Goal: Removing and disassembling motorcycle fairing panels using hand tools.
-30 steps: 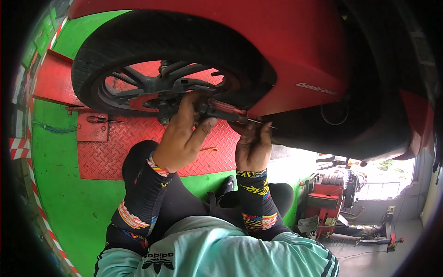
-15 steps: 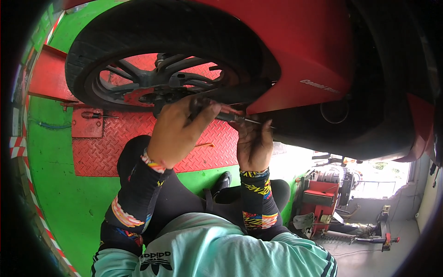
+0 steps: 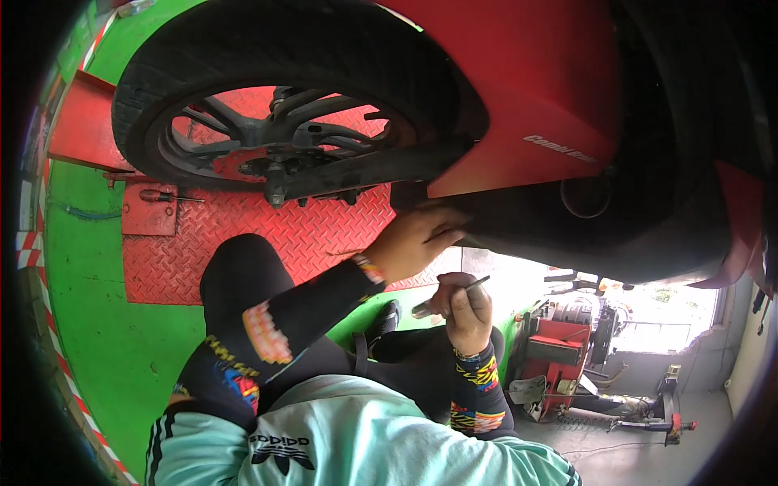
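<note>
Here the person sits low beside a red scooter raised on a red checker-plate lift platform (image 3: 203,259), working at the underside just behind the wheel (image 3: 284,138). The left hand (image 3: 417,239) reaches up to the dark lower edge of the red body panel (image 3: 527,121), its fingers curled against the underside near where the black swingarm (image 3: 365,166) meets the bodywork; whether it grips a part there or only presses on it I cannot tell. The right hand (image 3: 462,304) is held lower, apart from the scooter, closed around a slim metal tool (image 3: 450,293) that lies across the fingers with its thin tip pointing up and to the right. The two hands are apart, the left one above the right.

The step in hand looks like work on a fastener or fitting under the panel: the left hand finds or steadies the spot while the tool waits. The next move, by my judgement, calls for bringing the tool tip up to the point the left fingers mark, square to it, since the spot is shaded and partly hidden by the hand.

A screwdriver (image 3: 166,195) lies near the left edge of the platform, well away from both hands.
</note>
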The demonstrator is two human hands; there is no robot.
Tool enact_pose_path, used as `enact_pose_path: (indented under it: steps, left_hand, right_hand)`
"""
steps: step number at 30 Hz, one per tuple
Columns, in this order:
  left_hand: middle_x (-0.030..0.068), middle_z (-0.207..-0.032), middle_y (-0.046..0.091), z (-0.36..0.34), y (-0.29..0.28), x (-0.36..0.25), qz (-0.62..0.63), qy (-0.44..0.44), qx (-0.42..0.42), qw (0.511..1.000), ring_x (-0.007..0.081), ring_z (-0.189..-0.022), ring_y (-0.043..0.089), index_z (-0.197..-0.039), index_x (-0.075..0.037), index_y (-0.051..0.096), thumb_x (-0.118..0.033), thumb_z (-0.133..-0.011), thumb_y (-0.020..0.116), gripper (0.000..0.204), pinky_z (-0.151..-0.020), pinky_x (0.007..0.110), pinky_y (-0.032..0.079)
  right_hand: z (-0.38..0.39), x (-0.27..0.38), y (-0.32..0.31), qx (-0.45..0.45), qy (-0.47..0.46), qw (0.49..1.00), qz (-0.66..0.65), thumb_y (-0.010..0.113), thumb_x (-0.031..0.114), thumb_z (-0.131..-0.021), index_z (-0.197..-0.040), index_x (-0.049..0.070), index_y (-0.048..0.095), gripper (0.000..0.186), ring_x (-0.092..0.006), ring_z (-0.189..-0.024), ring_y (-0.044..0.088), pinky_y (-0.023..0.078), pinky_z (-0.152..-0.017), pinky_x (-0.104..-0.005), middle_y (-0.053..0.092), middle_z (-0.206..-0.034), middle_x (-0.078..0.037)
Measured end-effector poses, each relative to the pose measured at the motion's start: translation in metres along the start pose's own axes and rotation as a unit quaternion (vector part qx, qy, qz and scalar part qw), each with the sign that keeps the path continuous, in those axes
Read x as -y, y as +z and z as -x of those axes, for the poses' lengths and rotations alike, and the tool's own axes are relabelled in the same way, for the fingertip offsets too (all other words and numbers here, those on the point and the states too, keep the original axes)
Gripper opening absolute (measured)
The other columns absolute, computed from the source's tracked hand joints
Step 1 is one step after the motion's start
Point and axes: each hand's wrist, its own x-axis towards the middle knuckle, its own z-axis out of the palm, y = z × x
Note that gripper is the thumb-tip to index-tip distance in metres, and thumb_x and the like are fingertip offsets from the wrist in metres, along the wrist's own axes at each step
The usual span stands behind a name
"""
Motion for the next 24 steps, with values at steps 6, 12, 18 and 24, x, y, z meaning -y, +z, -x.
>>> enact_pose_path:
  steps: [6,12,18,24]
  left_hand:
    - [0.0145,-0.097,0.074,-0.035,0.01,0.018,-0.108,-0.037,0.075,0.991,0.029,-0.086,0.072,-0.113,-0.006,0.072,-0.027,-0.098,0.064,0.027,-0.077,0.036,0.056]
    - [0.0122,-0.101,0.074,-0.059,-0.005,0.009,-0.198,0.047,0.135,0.97,0.0272,-0.09,0.071,-0.111,-0.009,0.073,-0.028,-0.096,0.066,0.025,-0.082,0.039,0.055]
    - [0.0144,-0.1,0.072,-0.071,-0.006,-0.007,-0.293,0.073,0.212,0.929,0.0327,-0.09,0.07,-0.112,-0.01,0.072,-0.033,-0.095,0.063,0.03,-0.084,0.044,0.055]
    - [0.0169,-0.097,0.07,-0.056,0.001,0.012,-0.293,0.097,0.174,0.935,0.036,-0.092,0.068,-0.105,-0.006,0.069,-0.029,-0.093,0.061,0.027,-0.086,0.047,0.053]
  right_hand:
    - [0.025,0.009,-0.03,-0.093,-0.017,0.995,-0.015,0.049,0.024,-0.109,-0.121,-0.006,0.056,0.033,-0.0115,-0.061,0.041,0.039,-0.059,-0.0306,0.044,-0.07,-0.001]
    - [0.035,0.008,-0.039,-0.139,-0.006,0.99,-0.015,0.05,0.025,-0.108,-0.121,-0.007,0.056,0.035,-0.0109,-0.062,0.041,0.038,-0.058,-0.03,0.044,-0.07,0.0]
    - [0.046,0.007,-0.045,-0.166,-0.009,0.986,-0.026,0.049,0.023,-0.109,-0.123,-0.008,0.056,0.035,-0.0115,-0.062,0.042,0.04,-0.058,-0.0309,0.044,-0.07,-0.002]
    - [0.059,0.007,-0.061,-0.193,-0.033,0.98,-0.019,0.046,0.024,-0.11,-0.124,-0.009,0.055,0.037,-0.0123,-0.06,0.043,0.042,-0.058,-0.031,0.046,-0.069,-0.003]
